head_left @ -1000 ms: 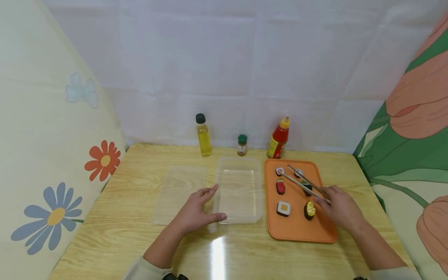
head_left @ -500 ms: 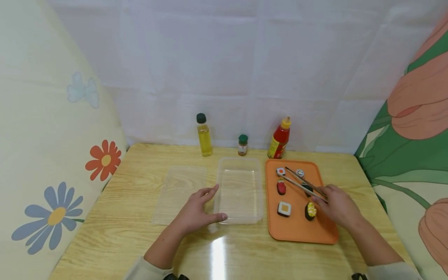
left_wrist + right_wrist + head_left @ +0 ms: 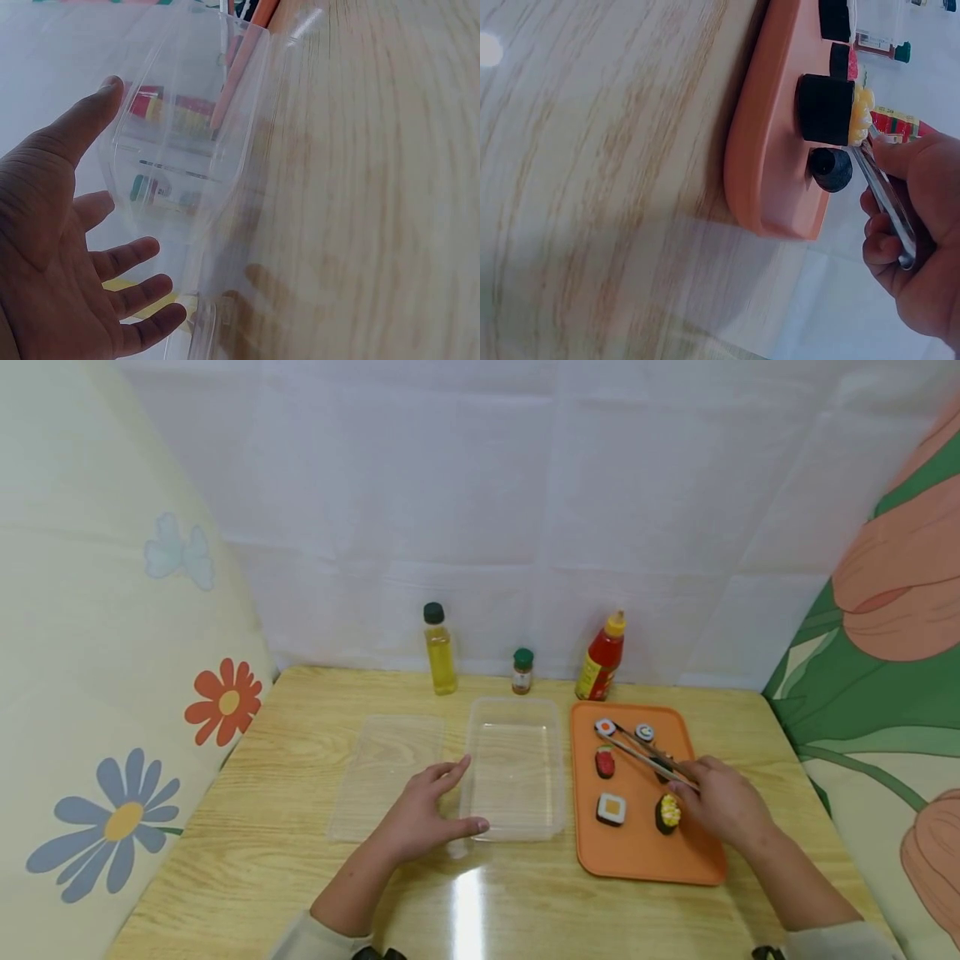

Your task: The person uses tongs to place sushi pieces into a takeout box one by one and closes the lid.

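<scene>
Sushi (image 3: 604, 727) at the tray's far-left corner is what I'm going for: chopstick (image 3: 645, 753) tips are closing on it, not yet pinching as far as I can tell.

Right hand (image 3: 723, 803) is curling round the chopsticks, thumb and fingers (image 3: 889, 247) clamping the metal sticks near their back end. It's hovering over the near-right part of the orange tray (image 3: 637, 860).

Left hand (image 3: 420, 814) is lying loose with straight fingers, thumb touching the near-left corner of the clear box (image 3: 516, 827), bracing it. Wrist view is showing the palm against the box wall, gripping nothing.

Progress, judging by layout: nothing is transferring yet. Box is sitting empty just left of the tray. All pieces are on the tray: roll (image 3: 644, 732) beside the target, red piece (image 3: 604, 762), square piece (image 3: 611, 808), corn piece (image 3: 666, 812) right next to my right hand, plus a dark one (image 3: 831, 169) partly hidden under the sticks.

So I'm reading this as the first pick, everything left to do. Lid (image 3: 386, 777) is lying flat left of the box, just beside it.

Oil bottle (image 3: 439, 648), spice jar (image 3: 522, 671) and sauce bottle (image 3: 600, 657) are standing in a row at the back of the table (image 3: 247, 860), untouched.
</scene>
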Available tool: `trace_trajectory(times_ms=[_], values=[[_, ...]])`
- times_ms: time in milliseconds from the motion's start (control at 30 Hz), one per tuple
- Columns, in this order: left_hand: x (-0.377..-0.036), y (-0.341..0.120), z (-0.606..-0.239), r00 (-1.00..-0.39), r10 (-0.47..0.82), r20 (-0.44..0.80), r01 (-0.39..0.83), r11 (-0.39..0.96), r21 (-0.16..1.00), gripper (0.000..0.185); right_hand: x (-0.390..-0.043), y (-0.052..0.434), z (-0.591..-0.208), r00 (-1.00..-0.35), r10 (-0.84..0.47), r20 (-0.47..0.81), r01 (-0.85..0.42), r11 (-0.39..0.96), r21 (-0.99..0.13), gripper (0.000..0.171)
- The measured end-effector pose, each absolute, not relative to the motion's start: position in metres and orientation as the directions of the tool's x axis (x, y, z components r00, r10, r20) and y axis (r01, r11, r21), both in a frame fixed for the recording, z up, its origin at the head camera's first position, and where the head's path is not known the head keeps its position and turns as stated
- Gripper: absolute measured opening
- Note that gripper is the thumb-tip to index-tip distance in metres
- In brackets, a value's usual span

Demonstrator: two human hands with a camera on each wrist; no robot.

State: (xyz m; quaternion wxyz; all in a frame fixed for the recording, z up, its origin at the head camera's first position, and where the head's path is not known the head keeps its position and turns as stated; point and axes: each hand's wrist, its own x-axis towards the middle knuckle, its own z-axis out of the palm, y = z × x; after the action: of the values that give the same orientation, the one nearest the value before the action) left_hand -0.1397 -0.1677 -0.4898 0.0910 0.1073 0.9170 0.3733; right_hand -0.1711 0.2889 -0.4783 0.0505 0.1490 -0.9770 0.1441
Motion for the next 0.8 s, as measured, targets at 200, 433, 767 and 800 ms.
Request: trace_trajectory(times_ms=[200,433,767,800], values=[[-0.14,-0.1678,-0.4905,-0.961,0.262,-0.091,0.122,0.695,0.708,0.103,-0.1702,0.2895,-0.4795,-0.947,-0.28,0.156,-0.312,0.918,-0.247,0.04],[-0.1396,-0.1674,-0.49,-0.962,0.26,-0.089,0.124,0.7,0.703,0.103,-0.1685,0.2905,-0.4798,-0.938,-0.286,0.193,-0.326,0.918,-0.225,0.038],[-0.139,-0.1669,-0.4878,-0.962,0.258,-0.092,0.119,0.697,0.707,0.103,-0.1687,0.2916,-0.48,-0.936,-0.293,0.195,-0.334,0.914,-0.232,0.038],[-0.1391,-0.1669,-0.4879,-0.961,0.259,-0.093,0.119,0.698,0.706,0.103,-0.1686,0.2918,-0.4802,-0.936,-0.294,0.194,-0.335,0.912,-0.236,0.038]])
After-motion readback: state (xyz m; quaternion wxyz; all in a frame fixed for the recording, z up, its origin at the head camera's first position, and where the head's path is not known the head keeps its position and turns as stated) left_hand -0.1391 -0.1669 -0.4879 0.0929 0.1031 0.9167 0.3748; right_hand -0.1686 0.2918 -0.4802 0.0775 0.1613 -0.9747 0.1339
